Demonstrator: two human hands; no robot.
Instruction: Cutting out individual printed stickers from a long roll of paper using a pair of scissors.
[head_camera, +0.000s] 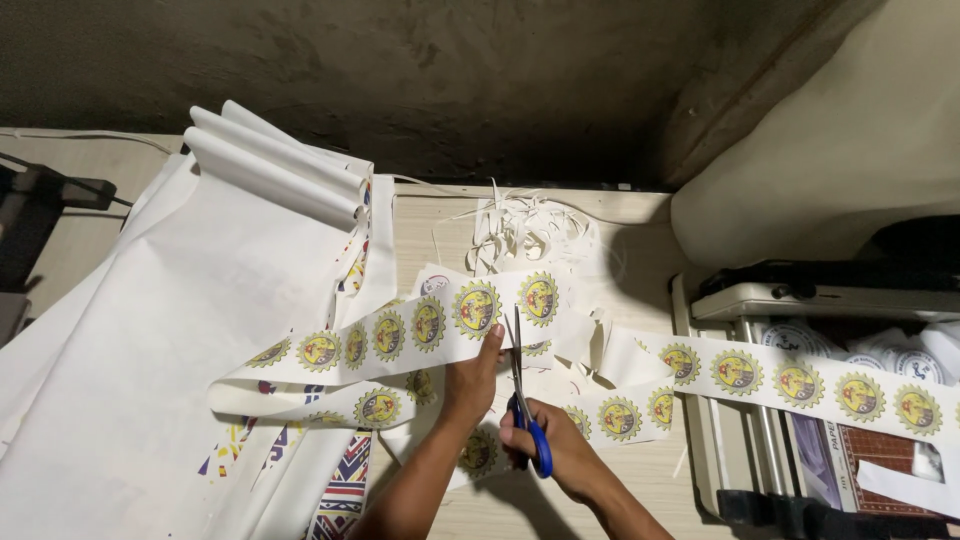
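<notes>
- The scissors, blue-handled, lie with their long axis near upright in view, blades pointing away from the person into the sticker strip.
- The right hand has its grip closed through the scissor handles.
- The left hand, just left of the scissors, pinches the strip.
- Beyond the scissors, paper trimmings lie on the counter.
- Far left of the scissors, large white sheets are spread out.

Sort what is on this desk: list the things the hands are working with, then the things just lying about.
In use:
left hand
right hand
blue-handled scissors
strip of round stickers

Lying about:
large white sheets
heap of paper trimmings
paper cutter
</notes>
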